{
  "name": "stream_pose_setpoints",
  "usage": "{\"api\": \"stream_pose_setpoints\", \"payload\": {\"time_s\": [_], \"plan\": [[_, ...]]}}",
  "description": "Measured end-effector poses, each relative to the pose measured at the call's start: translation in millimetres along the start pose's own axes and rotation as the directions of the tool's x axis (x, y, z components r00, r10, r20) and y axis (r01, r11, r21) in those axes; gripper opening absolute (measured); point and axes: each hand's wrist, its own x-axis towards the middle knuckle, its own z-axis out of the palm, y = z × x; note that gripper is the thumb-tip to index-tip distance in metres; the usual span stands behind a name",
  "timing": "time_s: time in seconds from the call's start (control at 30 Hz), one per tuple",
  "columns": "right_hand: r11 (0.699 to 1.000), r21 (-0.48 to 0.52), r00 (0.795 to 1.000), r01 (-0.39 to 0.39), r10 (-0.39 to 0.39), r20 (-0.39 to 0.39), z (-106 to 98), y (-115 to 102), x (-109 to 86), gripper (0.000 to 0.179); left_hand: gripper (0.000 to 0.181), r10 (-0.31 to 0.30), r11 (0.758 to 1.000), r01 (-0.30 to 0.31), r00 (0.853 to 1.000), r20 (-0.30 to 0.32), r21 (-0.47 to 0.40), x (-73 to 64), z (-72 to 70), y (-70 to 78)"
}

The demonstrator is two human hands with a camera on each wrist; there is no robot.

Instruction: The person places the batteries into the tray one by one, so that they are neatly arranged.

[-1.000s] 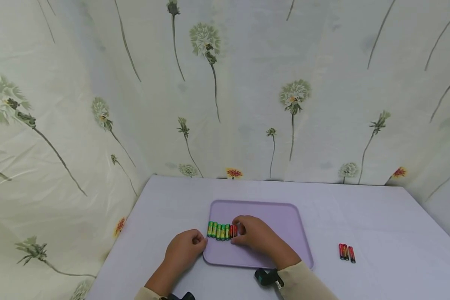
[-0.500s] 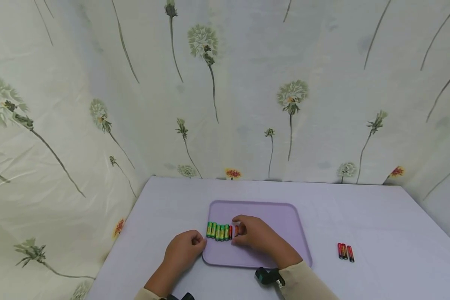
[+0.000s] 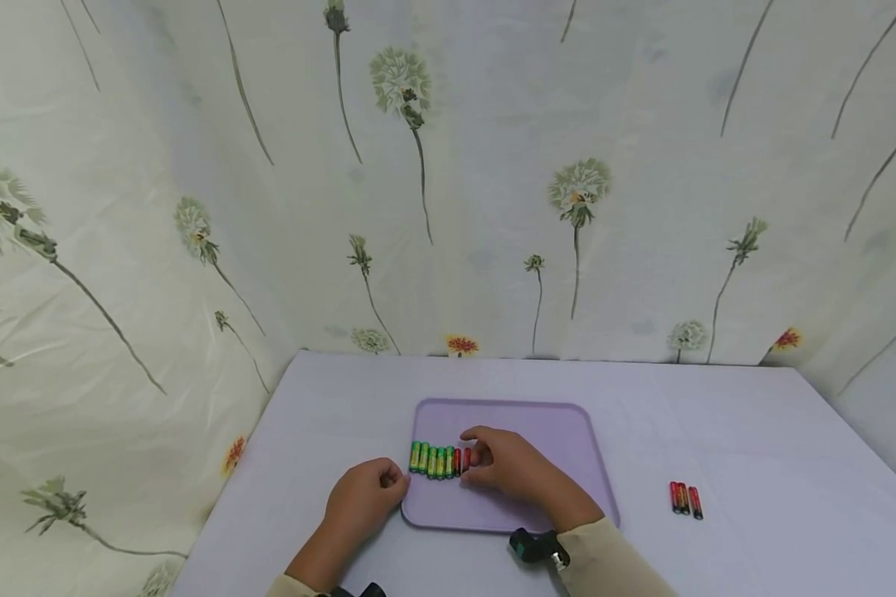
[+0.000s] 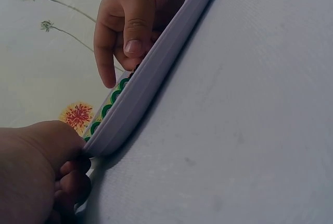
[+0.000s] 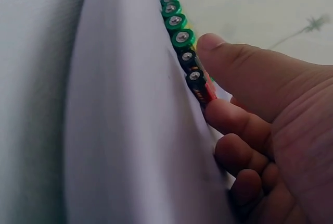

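Several green batteries (image 3: pixel 432 461) lie side by side in a row on the left of a purple tray (image 3: pixel 545 431). Two red batteries continue the row; the inner red battery (image 3: pixel 458 462) sits against the green ones. My right hand (image 3: pixel 511 468) curls around the outer red battery (image 5: pixel 196 78), thumb and index finger near its two ends and the other fingers bent at its outer side. At the tray's left edge, my left hand (image 3: pixel 368 495) grips the rim with curled fingers; its fingertips are partly hidden behind the tray corner in the left wrist view.
Three more red batteries (image 3: pixel 685 499) lie together on the white table (image 3: pixel 717 423), right of the tray. A flower-patterned curtain (image 3: pixel 485 166) hangs behind the table and along its left. Black wrist devices (image 3: pixel 535 547) are strapped on near the sleeves.
The outer red battery was drawn a little right of the row half a second ago; now it is closer to the other red battery. My left hand stays at the tray edge.
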Motion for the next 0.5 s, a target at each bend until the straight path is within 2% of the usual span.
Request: {"api": "stream_pose_setpoints", "payload": {"time_s": [0.27,0.5], "plan": [[0.999,-0.026,1.0,-0.026,0.026,0.0,-8.8,1.1,-4.2,0.061,0.024,0.005,1.0,-0.005,1.0,-0.003,-0.004,-1.2,0.8,0.9],[0.994,-0.028,0.993,-0.105,0.103,-0.052,-33.1,3.3,-10.3,0.064,0.024,0.018,1.0,-0.018,1.0,-0.009,-0.002,-0.6,0.3,-0.3]]}}
